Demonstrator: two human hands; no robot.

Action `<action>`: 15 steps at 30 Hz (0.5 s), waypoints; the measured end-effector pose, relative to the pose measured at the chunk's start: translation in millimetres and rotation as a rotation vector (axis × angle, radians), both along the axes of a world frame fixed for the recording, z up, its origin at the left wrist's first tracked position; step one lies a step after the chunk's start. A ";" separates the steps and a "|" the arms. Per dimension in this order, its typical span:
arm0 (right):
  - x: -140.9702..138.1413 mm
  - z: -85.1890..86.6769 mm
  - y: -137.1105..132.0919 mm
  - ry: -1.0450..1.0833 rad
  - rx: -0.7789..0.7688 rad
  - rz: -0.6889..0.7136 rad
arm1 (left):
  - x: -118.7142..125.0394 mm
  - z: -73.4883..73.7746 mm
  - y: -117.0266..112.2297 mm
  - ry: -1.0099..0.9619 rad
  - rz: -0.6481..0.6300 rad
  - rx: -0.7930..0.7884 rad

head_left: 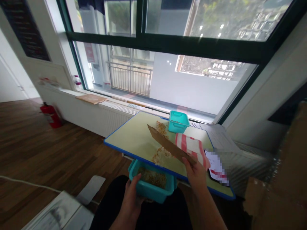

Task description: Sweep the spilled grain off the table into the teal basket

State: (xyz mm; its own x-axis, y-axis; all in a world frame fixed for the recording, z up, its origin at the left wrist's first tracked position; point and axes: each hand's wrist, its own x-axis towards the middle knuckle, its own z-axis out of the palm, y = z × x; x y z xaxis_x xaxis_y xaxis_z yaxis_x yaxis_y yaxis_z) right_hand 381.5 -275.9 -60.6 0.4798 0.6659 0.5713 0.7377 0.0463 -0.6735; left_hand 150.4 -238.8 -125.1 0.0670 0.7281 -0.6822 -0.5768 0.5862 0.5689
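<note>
My left hand [132, 193] grips the left side of a teal plastic bin [155, 191], its thumb over the rim. Small tan grains [153, 178] cover the bin's bottom, and the bin sits at the table's near edge above my lap. In my right hand [195, 171] is a flat strip of brown cardboard [165, 142], held by its near end and slanting over the tabletop. Grains [160, 156] lie loose on the table by the near edge, below the strip. Another pile of grains [161, 127] lies beyond it, partly hidden by the cardboard.
A second teal bin [178, 121] stands at the back of the blue-edged table [134, 134]. Right of the strip lie a red-and-white striped cloth [192, 145] and a phone or tablet [217, 166]. Cardboard boxes [283, 179] stand at right, a radiator [115, 119] behind.
</note>
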 end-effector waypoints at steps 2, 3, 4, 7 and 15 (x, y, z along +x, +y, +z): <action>-5.0 -1.5 0.5 -0.029 -0.009 -0.022 | -0.4 0.9 -1.6 0.006 -0.018 0.006; -7.4 -1.8 0.8 -0.033 -0.011 -0.039 | -0.7 1.2 -2.5 0.009 -0.020 0.007; -9.5 -1.6 1.2 -0.031 -0.017 -0.059 | -1.0 1.5 -3.2 0.011 -0.019 0.007; -12.7 1.7 2.4 -0.042 -0.062 -0.083 | -2.0 2.1 -4.3 0.020 -0.019 0.008; -14.1 0.5 5.5 -0.088 -0.091 -0.065 | -1.6 1.1 -1.3 0.016 0.023 0.008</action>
State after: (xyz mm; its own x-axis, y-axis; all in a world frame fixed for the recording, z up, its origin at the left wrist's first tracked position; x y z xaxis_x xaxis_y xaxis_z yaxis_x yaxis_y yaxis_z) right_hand 367.4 -270.4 -60.1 0.4742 0.6856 0.5523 0.7939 -0.0617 -0.6050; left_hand 148.8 -240.1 -124.1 0.0392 0.7350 -0.6769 -0.5813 0.5678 0.5828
